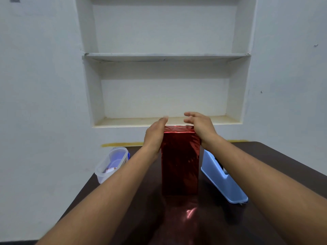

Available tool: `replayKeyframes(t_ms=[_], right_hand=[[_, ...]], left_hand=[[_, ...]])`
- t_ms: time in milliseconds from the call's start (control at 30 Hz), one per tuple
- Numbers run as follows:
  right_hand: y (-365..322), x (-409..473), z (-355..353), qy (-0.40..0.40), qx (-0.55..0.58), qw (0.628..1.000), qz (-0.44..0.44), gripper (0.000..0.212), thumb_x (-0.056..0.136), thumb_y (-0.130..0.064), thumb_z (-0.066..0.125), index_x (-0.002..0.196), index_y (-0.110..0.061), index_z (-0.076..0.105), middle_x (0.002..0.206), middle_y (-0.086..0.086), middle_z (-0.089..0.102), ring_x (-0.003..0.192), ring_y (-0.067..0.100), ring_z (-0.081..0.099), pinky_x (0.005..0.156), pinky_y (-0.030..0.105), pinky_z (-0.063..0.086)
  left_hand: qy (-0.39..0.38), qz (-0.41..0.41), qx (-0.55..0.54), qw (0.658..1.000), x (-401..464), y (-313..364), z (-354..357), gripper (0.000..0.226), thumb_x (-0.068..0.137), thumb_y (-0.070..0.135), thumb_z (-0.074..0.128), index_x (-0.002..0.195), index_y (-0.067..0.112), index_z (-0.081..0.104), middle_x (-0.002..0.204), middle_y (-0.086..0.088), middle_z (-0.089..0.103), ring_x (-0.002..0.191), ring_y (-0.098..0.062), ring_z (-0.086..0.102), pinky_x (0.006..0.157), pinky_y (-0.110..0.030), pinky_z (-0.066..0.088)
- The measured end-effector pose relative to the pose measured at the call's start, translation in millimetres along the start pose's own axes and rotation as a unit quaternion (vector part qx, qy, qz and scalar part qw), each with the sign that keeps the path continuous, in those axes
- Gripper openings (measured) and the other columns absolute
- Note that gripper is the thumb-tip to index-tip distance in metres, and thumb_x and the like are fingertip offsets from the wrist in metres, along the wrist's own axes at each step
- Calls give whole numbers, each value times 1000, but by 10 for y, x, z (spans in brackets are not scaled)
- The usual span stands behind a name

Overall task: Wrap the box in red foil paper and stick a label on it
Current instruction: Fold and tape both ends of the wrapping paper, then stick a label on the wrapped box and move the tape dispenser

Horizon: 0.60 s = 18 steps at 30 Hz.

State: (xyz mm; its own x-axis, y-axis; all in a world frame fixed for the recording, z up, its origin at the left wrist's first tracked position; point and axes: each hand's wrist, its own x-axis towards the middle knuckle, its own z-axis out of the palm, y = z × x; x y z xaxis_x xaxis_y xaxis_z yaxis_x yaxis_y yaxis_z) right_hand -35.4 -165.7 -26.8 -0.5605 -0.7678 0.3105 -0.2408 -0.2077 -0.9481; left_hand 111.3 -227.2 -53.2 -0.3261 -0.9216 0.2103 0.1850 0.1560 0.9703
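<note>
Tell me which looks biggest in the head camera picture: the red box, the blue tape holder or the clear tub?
1. Red box, plainly biggest.
2. Blue tape holder.
3. Clear tub.
The last two look close in size; an arm hides part of each, so their order is unsure.

A clear plastic lidless tub (111, 164) and a pale-blue tape dispenser (223, 179) sit on the dark brown bench (276, 161) — white wall shelves (166, 56) behind.

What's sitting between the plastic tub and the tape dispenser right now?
The red-wrapped box, standing upright on the table, with the hands at its sides, in the head view.
</note>
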Motion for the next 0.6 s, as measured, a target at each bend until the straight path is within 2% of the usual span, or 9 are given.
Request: replayKeyframes(t_ms=[67,133,167,267,300,367,433,533,600], right_hand=[[40,-101,-14,55,-5,994,-95,25,99,-26,56,103,-43,74,106,-5,74,101,17,70,98,36,56],[160,-246,-17,52,-3,984,-173,19,104,-39,55,118,-44,68,120,-13,70,108,5,67,101,30,52],[269,-331,-15,34,-8,982,-186,28,101,-49,57,128,-43,63,129,-15,66,113,-1,63,103,27,49],[718,-568,1,-18,1,987,-160,77,84,-75,61,152,-48,34,149,-12,51,131,-2,52,109,25,43],[874,-624,7,-34,11,989,-144,86,83,-76,61,155,-49,25,152,-12,49,135,0,51,111,28,43],[1135,-706,22,-78,38,990,-109,86,89,-68,61,159,-48,15,158,-14,41,142,3,45,117,38,40],[1252,-691,40,-99,89,989,-64,79,95,-57,63,159,-46,19,160,-13,40,144,8,44,120,46,37],[1150,-557,86,-101,204,973,22,58,91,-41,64,146,-33,50,144,9,60,128,31,62,108,56,48],[1031,-512,113,-91,234,962,106,41,96,-30,54,135,-20,62,129,18,68,113,39,68,98,51,55]], left_hand=[[-76,84,-6,994,-109,-156,-76,60,78,61,72,136,50,57,139,1,63,128,-15,58,111,-39,45],[-116,129,-20,985,-167,-381,-139,79,75,40,76,147,50,45,130,-3,66,119,-18,60,108,-37,45],[-126,138,-23,982,-200,-488,-169,88,71,30,72,152,44,40,123,-3,66,110,-19,59,102,-35,45],[-157,138,-9,978,-317,-766,-244,93,72,10,61,158,33,33,134,-6,65,114,-20,60,98,-34,50],[-168,121,-20,978,-341,-850,-265,89,77,6,58,158,33,34,139,-7,64,121,-22,61,101,-37,51],[-166,89,-40,981,-383,-1003,-308,78,87,9,59,157,36,37,140,-8,65,131,-27,60,109,-47,49],[-137,71,-37,987,-392,-1101,-341,68,95,21,65,156,39,40,140,-5,66,132,-27,61,114,-51,45],[-80,42,1,996,-371,-1034,-343,51,96,50,67,145,47,53,132,2,71,122,-24,68,109,-53,50],[-62,-5,3,998,-325,-1037,-348,40,92,62,65,129,47,67,124,0,75,115,-26,72,108,-56,50]])
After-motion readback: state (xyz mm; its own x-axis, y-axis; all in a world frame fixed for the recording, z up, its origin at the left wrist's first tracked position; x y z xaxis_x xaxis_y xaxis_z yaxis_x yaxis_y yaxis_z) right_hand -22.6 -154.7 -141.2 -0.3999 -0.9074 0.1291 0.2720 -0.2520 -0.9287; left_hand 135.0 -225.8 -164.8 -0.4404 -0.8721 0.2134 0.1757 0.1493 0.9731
